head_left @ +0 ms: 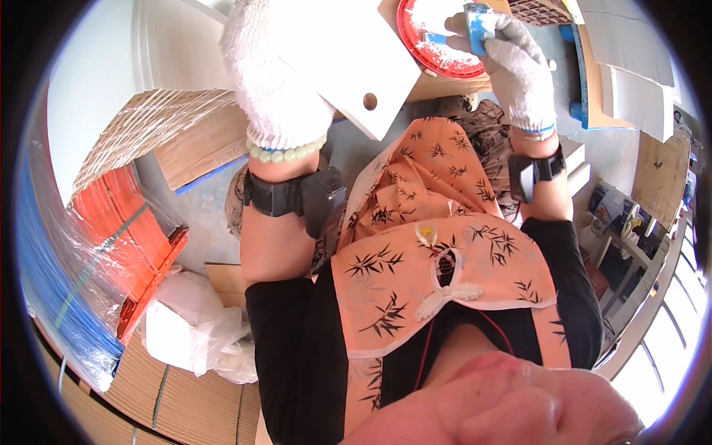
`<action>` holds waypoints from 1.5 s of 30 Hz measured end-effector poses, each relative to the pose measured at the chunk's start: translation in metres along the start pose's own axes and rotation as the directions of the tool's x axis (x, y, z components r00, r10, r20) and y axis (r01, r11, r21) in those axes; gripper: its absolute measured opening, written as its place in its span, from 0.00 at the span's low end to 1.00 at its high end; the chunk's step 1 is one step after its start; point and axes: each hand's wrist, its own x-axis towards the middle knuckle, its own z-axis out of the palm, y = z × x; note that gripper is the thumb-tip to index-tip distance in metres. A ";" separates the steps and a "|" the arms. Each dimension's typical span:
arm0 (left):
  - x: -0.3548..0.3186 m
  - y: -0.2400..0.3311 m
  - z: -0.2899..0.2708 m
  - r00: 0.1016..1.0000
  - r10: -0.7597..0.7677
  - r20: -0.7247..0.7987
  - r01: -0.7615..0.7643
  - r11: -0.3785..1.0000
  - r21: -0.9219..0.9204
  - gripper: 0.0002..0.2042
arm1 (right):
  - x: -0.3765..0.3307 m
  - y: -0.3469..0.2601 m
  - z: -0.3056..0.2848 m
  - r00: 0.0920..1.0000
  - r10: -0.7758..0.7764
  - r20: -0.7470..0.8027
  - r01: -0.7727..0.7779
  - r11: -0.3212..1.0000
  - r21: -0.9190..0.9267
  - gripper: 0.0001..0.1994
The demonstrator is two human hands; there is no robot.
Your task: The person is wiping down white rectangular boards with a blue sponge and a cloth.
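My right hand [515,70], in a white knit glove with grey fingertips, is closed around a small flat blue scraper [480,28] smeared with white. Just left of it lies a round red tray [409,50] spread with white material, with another blue piece [436,38] in it. My left hand [274,81], also in a white knit glove, is over or beside a white panel [356,70] with a round hole near one corner. Its fingers blend into the bright white at the top edge, so their pose is hidden.
Red-orange boards [119,230] and blue boards [55,274], wrapped in clear film, stand at the left. Below them are a white plastic bag [193,330] and stacked cardboard [170,397]. White boards [634,96] rise at the right, near a grey rack [630,267].
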 end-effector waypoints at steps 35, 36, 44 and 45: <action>0.008 0.006 -0.020 0.943 0.328 -0.047 -0.298 0.901 0.315 0.39 | -0.043 -0.027 0.079 0.856 -0.351 0.380 0.517 0.554 -0.653 0.26; 0.002 0.007 -0.026 0.950 0.304 -0.064 -0.266 0.903 0.336 0.39 | -0.044 -0.027 0.080 0.871 -0.310 0.382 0.492 0.537 -0.685 0.27; -0.015 0.010 -0.045 0.963 0.240 -0.119 -0.176 0.903 0.392 0.38 | -0.042 -0.016 0.080 0.853 -0.344 0.393 0.521 0.506 -0.687 0.27; -0.016 0.010 -0.045 0.964 0.235 -0.121 -0.170 0.902 0.397 0.38 | -0.042 -0.017 0.080 0.852 -0.335 0.403 0.522 0.477 -0.707 0.26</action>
